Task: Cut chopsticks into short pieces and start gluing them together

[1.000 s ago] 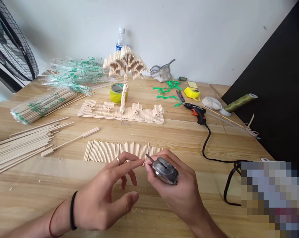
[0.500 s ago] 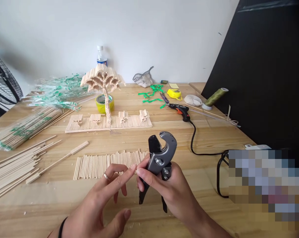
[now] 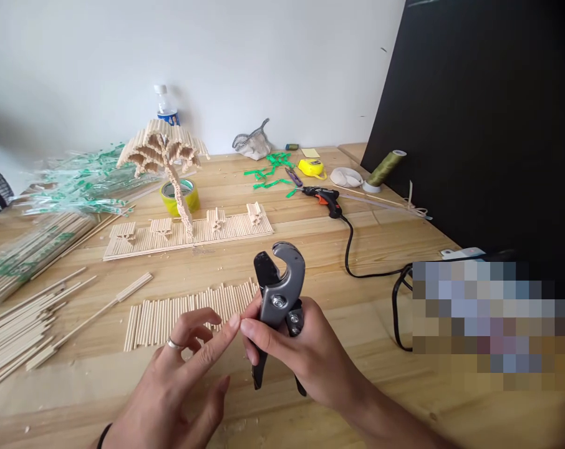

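My right hand (image 3: 292, 343) is wrapped around a grey and black pipe cutter (image 3: 279, 301), its hooked jaw pointing up and parted from the dark blade. The cutter's handles run down through the palm, partly hidden by the fingers. My left hand (image 3: 184, 368), with a ring on one finger, has its index finger stretched out so that the tip meets the right thumb tip. Its thumb stands apart and I see nothing held in it. Behind the hands lies a row of short wooden sticks (image 3: 184, 318), its right end covered by the right hand and cutter.
A stick-built tree (image 3: 177, 190) rises from a slatted base (image 3: 142, 242). Long sticks (image 3: 18, 333) and bagged sticks (image 3: 34, 249) lie left. Yellow tape (image 3: 168, 202) stands behind the tree. A glue gun (image 3: 327, 199) with a black cable and a yellow tape measure (image 3: 312, 167) lie beyond.
The camera view has swung to the right, so the table's things appear farther left. Both hands keep much the same pose, the right hand still around the pipe cutter.
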Action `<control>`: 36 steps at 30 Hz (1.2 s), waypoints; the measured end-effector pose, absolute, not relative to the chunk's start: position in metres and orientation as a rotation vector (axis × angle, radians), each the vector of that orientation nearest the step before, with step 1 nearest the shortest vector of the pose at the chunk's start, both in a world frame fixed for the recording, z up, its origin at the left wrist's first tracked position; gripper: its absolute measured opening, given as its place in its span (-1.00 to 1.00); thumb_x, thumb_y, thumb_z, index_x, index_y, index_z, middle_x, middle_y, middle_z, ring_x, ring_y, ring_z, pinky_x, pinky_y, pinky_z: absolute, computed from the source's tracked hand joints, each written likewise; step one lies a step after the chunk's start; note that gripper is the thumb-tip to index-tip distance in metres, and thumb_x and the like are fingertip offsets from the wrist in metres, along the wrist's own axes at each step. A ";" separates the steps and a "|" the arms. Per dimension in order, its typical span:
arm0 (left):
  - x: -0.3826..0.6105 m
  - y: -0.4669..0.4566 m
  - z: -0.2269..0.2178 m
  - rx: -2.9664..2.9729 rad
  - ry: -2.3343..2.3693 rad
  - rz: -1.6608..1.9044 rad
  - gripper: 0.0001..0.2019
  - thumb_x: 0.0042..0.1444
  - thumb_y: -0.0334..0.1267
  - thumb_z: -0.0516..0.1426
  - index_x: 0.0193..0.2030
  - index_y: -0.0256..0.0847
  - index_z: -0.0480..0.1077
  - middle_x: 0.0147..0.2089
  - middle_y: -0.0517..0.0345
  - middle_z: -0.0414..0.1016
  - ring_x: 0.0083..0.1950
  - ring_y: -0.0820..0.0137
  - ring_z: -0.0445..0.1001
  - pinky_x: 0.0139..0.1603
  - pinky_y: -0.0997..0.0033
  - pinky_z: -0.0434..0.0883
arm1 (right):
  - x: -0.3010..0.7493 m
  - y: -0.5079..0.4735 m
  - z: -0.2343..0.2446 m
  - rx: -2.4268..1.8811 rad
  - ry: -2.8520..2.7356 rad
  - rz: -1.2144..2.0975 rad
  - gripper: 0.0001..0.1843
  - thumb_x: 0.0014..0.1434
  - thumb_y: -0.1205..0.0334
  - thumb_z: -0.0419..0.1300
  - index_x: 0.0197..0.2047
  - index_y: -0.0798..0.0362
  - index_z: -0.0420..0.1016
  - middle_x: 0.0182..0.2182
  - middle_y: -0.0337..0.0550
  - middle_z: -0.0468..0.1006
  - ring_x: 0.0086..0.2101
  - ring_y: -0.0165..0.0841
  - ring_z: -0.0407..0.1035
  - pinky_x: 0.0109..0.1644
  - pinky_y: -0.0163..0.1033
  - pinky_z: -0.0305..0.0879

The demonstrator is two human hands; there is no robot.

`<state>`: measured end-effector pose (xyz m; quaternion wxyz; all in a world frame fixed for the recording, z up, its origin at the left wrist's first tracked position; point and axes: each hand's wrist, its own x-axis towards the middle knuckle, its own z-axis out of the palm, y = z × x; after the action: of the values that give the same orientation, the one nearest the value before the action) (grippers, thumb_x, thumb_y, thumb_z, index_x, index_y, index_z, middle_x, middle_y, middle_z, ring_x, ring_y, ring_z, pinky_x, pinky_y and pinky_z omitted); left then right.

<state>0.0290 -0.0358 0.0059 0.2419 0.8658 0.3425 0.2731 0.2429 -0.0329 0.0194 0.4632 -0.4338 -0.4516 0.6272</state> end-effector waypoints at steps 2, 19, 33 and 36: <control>0.029 -0.034 0.004 2.385 0.943 0.732 -0.27 0.26 -0.52 0.02 0.53 0.07 0.07 0.24 -0.08 0.24 0.12 0.24 0.50 -0.03 0.30 0.65 | 0.243 -0.033 0.019 -1.070 -1.102 1.553 -0.72 0.20 0.04 0.36 -0.31 0.10 0.56 -0.57 -0.23 0.53 -0.51 -0.42 0.38 -0.38 -0.30 0.34; 0.029 -0.034 0.005 2.393 0.964 0.696 -0.27 0.26 -0.52 0.03 0.52 0.09 0.08 0.22 -0.05 0.22 0.10 0.24 0.49 -0.02 0.29 0.65 | 0.242 -0.033 0.017 -1.019 -1.103 1.602 -0.67 0.16 -0.04 0.38 -0.33 0.05 0.50 -0.56 -0.26 0.51 -0.48 -0.39 0.37 -0.36 -0.26 0.35; 0.028 -0.036 0.008 2.291 0.907 0.760 -0.32 0.29 -0.46 0.06 0.51 0.09 0.09 0.29 -0.04 0.26 0.30 0.19 0.39 0.18 0.21 0.59 | 0.243 -0.032 0.017 -1.010 -1.138 1.527 -0.77 0.27 0.05 0.31 -0.27 0.06 0.58 -0.54 -0.25 0.53 -0.47 -0.39 0.41 -0.33 -0.25 0.37; 0.028 -0.035 0.008 2.314 0.902 0.750 -0.31 0.29 -0.47 0.06 0.51 0.07 0.08 0.26 -0.05 0.26 0.26 0.19 0.41 0.17 0.22 0.60 | 0.243 -0.033 0.017 -1.005 -1.141 1.529 -0.77 0.27 0.05 0.31 -0.26 0.06 0.60 -0.54 -0.25 0.53 -0.47 -0.38 0.42 -0.32 -0.24 0.39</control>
<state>0.0279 -0.0355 0.0076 0.2702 0.8588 0.3347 0.2784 0.2431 -0.0326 0.0170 0.4728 -0.4106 -0.4664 0.6248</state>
